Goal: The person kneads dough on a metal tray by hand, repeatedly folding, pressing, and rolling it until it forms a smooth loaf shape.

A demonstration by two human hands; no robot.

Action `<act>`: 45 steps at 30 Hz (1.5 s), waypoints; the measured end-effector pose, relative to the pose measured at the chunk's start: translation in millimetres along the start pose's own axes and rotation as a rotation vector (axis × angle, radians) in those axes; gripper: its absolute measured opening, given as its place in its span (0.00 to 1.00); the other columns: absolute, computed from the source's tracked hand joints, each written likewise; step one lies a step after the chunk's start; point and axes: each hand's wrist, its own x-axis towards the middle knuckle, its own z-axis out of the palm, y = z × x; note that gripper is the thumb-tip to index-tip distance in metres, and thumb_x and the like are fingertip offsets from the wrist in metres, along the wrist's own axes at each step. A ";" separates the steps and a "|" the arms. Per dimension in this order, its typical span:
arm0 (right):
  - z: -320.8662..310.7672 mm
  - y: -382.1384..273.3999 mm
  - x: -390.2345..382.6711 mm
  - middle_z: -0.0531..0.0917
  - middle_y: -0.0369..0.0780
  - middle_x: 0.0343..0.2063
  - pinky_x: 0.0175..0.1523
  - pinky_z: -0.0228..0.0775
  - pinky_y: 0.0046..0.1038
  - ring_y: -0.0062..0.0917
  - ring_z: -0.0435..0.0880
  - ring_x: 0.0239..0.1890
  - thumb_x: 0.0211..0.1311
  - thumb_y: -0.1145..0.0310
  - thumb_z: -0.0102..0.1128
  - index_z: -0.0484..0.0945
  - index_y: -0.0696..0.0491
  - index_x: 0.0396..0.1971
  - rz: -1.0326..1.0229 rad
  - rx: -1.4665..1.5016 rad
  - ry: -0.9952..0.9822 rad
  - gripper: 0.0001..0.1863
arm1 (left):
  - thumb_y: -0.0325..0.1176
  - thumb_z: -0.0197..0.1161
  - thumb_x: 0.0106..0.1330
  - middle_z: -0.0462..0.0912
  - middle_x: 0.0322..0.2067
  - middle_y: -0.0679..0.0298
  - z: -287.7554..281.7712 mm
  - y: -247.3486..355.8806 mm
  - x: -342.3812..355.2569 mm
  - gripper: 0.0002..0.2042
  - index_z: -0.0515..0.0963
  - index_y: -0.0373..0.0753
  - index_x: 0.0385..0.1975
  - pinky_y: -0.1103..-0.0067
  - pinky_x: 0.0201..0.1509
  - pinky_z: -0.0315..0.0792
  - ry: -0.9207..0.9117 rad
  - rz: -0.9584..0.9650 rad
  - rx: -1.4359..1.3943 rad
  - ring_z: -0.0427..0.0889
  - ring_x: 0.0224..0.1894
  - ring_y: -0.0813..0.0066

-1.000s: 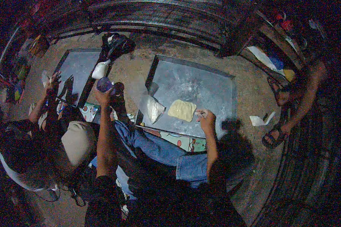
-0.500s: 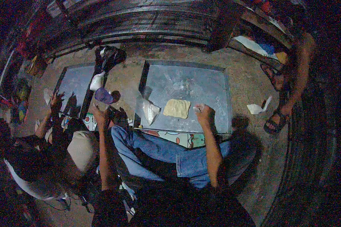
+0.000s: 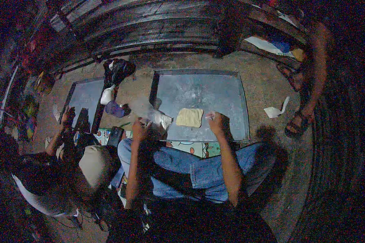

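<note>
A flattened square of pale dough [image 3: 190,117] lies on a grey metal tray [image 3: 198,91] dusted with white powder. Just right of the dough is my right hand [image 3: 218,122], its fingers closed around something small and whitish that I cannot make out. A clear plastic bag of white powder [image 3: 162,120] rests at the tray's left side. My left hand [image 3: 140,130], somewhat blurred, is at the bag's left edge with curled fingers that seem to grip the plastic.
Another person's hand [image 3: 68,117] reaches over a second tray [image 3: 87,95] at the left. Between the trays are a black bag [image 3: 119,69], a white bag [image 3: 107,96] and a purple item [image 3: 114,108]. White paper [image 3: 273,112] lies by a person's sandalled foot [image 3: 297,123].
My left hand has moved right, from beside the purple item to the plastic bag, whose clear upper part now spreads left. My right hand stays beside the dough, still closed.
</note>
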 end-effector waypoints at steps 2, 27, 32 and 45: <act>-0.4 -3.5 -0.3 0.87 0.39 0.34 0.46 0.77 0.32 0.32 0.87 0.37 0.54 0.68 0.63 0.82 0.49 0.40 0.023 -0.025 -0.014 0.12 | 0.38 0.67 0.60 0.82 0.37 0.48 14.6 -12.4 4.7 0.16 0.79 0.34 0.43 0.65 0.44 0.74 0.017 -0.001 -0.043 0.81 0.40 0.50; 29.8 -8.8 4.5 0.86 0.44 0.35 0.44 0.77 0.36 0.36 0.86 0.36 0.54 0.62 0.62 0.82 0.52 0.42 0.001 0.038 -0.163 0.16 | 0.33 0.57 0.68 0.78 0.35 0.48 28.9 -21.3 -8.0 0.13 0.72 0.30 0.46 0.64 0.45 0.70 0.436 0.149 -0.123 0.77 0.37 0.52; 70.8 53.2 28.8 0.86 0.41 0.34 0.31 0.76 0.27 0.24 0.87 0.32 0.57 0.66 0.55 0.78 0.54 0.51 0.168 0.200 -0.289 0.21 | 0.33 0.57 0.69 0.76 0.36 0.52 16.7 34.3 -16.9 0.12 0.74 0.32 0.45 0.66 0.44 0.70 0.413 0.141 -0.271 0.77 0.39 0.55; 51.0 21.8 11.1 0.83 0.43 0.37 0.24 0.70 0.24 0.25 0.84 0.28 0.61 0.68 0.53 0.73 0.56 0.57 0.379 0.812 -0.361 0.23 | 0.39 0.57 0.64 0.79 0.41 0.49 139.9 38.4 -7.2 0.14 0.77 0.34 0.41 0.60 0.48 0.71 -0.132 0.396 -0.043 0.76 0.43 0.45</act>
